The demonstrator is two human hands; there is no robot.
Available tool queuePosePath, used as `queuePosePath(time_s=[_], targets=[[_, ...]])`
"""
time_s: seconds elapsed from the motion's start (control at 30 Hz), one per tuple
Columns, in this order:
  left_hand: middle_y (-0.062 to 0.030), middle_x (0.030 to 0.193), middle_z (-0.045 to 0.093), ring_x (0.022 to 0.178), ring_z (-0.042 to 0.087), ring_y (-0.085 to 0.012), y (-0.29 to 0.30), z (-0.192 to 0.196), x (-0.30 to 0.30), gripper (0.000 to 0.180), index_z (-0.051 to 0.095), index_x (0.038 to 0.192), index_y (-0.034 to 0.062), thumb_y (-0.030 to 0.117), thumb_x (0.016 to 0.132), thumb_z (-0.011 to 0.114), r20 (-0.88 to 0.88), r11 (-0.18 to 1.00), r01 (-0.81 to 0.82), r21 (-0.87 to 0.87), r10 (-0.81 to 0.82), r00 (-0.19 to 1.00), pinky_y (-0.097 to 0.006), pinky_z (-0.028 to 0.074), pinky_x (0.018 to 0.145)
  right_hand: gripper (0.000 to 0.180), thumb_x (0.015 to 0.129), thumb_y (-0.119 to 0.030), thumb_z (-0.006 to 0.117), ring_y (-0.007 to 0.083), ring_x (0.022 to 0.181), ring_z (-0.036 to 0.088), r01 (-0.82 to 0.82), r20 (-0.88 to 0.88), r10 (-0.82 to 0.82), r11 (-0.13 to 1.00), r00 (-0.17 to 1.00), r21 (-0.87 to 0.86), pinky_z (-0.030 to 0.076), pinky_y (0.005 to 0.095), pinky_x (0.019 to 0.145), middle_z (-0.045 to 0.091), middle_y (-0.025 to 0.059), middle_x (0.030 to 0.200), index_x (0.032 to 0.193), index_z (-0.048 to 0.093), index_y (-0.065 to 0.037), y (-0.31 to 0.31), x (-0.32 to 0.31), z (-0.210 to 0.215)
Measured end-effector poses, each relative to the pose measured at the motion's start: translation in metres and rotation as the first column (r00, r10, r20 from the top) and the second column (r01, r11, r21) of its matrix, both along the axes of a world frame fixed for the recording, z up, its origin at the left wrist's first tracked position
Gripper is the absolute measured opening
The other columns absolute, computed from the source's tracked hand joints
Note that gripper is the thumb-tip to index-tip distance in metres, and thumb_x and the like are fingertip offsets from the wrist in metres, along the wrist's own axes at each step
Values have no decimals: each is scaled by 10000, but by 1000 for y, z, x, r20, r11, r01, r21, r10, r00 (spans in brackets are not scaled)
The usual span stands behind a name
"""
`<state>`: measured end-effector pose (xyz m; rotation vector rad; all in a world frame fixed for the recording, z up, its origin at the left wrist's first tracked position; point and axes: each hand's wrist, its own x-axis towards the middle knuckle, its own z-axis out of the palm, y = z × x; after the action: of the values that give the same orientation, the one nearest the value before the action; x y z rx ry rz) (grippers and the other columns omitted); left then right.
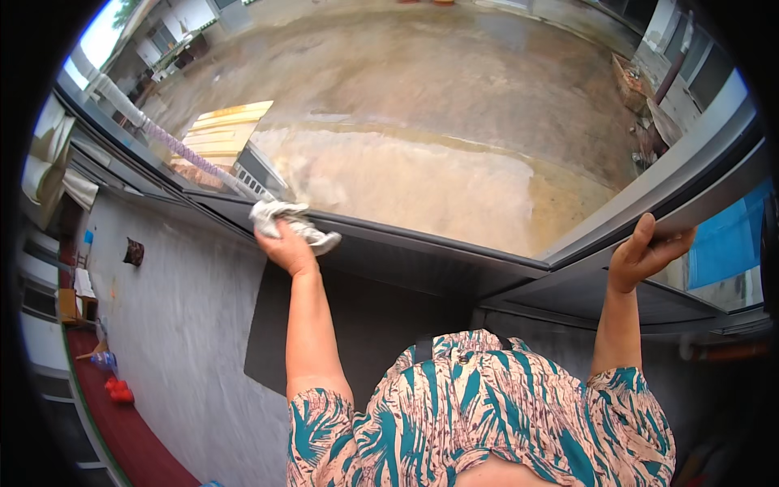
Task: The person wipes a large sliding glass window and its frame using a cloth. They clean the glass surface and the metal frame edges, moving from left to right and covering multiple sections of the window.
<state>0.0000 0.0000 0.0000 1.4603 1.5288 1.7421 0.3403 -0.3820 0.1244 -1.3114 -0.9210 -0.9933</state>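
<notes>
Cloth is bunched in the curled left hand, along the lower edge of the window frame; its side is clasped by the right hand; beyond, a broad yard is seen.

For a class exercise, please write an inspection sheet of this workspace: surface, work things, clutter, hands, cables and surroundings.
Surface: grey window frame; grey floor below, to the left.
Work things: crumpled white cloth at the frame's lower rail.
Clutter: red object and brown box at far left.
Hands: left hand holds the cloth; right hand touches the frame's right side, grip unclear.
Cables: nothing seen.
Surroundings: wet-looking yard and yellow ridged sheet beyond the frame; blue sheet at far right.
</notes>
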Motion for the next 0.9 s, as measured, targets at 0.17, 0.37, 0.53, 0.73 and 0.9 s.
queuePosePath(time_s=[0.17,0.37,0.53,0.73,0.9], targets=[[-253,1495,381,1363,407,-363,-55,-19,46,557,398,1454,-4,23,914,535,48,964,254,76,-258,965,-403,309,1134,637,967,-196,589,218,1110,493,54,63,-48,995,997,-87,406,324,966,430,156,1276,1444,229,26,-12,0,16],[-258,1518,329,1420,235,-449,-194,49,104,673,391,1477,24,65,838,594,-438,765,569,301,-419,795,-557,151,1146,699,937,-261,634,178,1009,437,82,11,-82,996,997,-21,372,295,872,404,121,1166,1428,252,59,1,-13,5],[-201,1382,481,1274,369,-403,-161,85,103,471,594,1334,25,183,890,591,-559,612,539,579,-183,808,-503,274,1087,743,922,-306,646,199,1026,414,93,5,-93,993,996,-73,353,337,894,366,133,1162,1430,247,60,7,-25,8],[-156,1456,477,1332,423,-328,-72,206,67,428,492,1399,9,125,987,489,-287,581,219,784,27,958,-456,306,1098,768,905,-312,663,248,1063,401,92,-13,-94,990,995,-106,338,390,928,371,155,1184,1432,245,59,18,-39,14],[-174,1408,500,1262,482,-321,-59,260,80,380,551,1324,-23,19,948,518,83,701,46,712,-149,985,-415,357,1085,778,892,-317,680,273,1090,396,60,-21,-63,994,998,-96,329,411,951,380,171,1209,1422,256,63,23,-51,27]])
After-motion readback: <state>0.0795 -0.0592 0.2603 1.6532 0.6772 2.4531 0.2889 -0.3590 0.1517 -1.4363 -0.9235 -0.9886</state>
